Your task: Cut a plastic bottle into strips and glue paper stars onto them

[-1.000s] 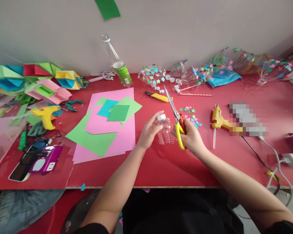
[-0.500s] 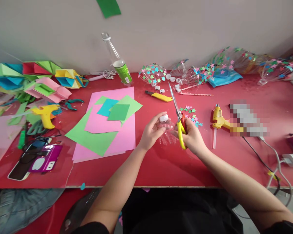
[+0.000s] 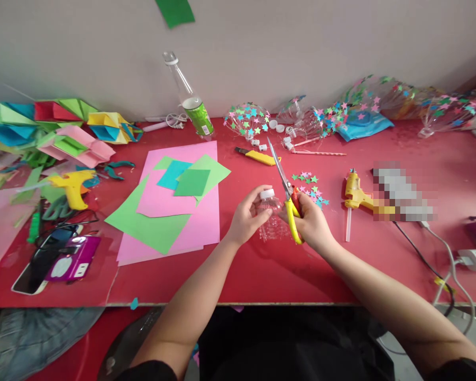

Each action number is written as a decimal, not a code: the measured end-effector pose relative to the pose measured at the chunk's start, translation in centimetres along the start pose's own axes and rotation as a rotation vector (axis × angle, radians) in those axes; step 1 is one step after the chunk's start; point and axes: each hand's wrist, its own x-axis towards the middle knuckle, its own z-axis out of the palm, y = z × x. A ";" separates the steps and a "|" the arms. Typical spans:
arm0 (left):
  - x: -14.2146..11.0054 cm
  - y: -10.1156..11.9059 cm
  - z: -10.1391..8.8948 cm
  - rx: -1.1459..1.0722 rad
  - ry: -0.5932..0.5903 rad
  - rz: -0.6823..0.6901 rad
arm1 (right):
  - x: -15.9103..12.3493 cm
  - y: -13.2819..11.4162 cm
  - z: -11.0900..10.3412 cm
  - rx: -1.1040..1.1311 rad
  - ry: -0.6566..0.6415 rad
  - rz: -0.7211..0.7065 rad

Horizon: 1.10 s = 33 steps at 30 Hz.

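A clear plastic bottle piece [image 3: 275, 225] with a white cap is gripped near its neck by my left hand [image 3: 250, 214]. Its lower part looks cut into strips, though the clear plastic is hard to make out against the red table. My right hand [image 3: 311, 221] holds scissors [image 3: 284, 182] with yellow and orange handles, blades pressed together and pointing toward the back wall. The right fingertips are close to the bottle piece's side; whether they touch it I cannot tell. Small paper stars [image 3: 309, 185] lie just beyond my right hand.
Pink and green paper sheets [image 3: 162, 233] lie left of my hands. A yellow box cutter [image 3: 259, 157] rests ahead, before star-covered plastic pieces [image 3: 248, 120]. Right is a yellow glue gun [image 3: 354, 193]; left, another glue gun [image 3: 74, 188]. A clear bottle [image 3: 194, 108] stands by the wall.
My left hand and the bottle piece have shifted slightly right and toward me. The scissors' tip swung right, then back left. At the left edge, another person's hand has gone out of view.
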 end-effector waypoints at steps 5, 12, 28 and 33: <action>0.1 -0.5 -0.2 0.069 0.067 -0.020 | 0.0 -0.1 -0.2 -0.016 -0.008 -0.017; -0.1 -0.4 -0.2 0.040 0.081 0.049 | 0.1 0.1 -0.3 0.056 -0.003 -0.018; 0.2 1.0 -0.7 -0.476 -0.093 0.015 | -0.5 -0.6 -0.2 0.176 -0.061 -0.023; -0.1 1.2 -0.7 -0.545 -0.153 -0.055 | -0.7 0.0 0.0 0.130 -0.068 -0.065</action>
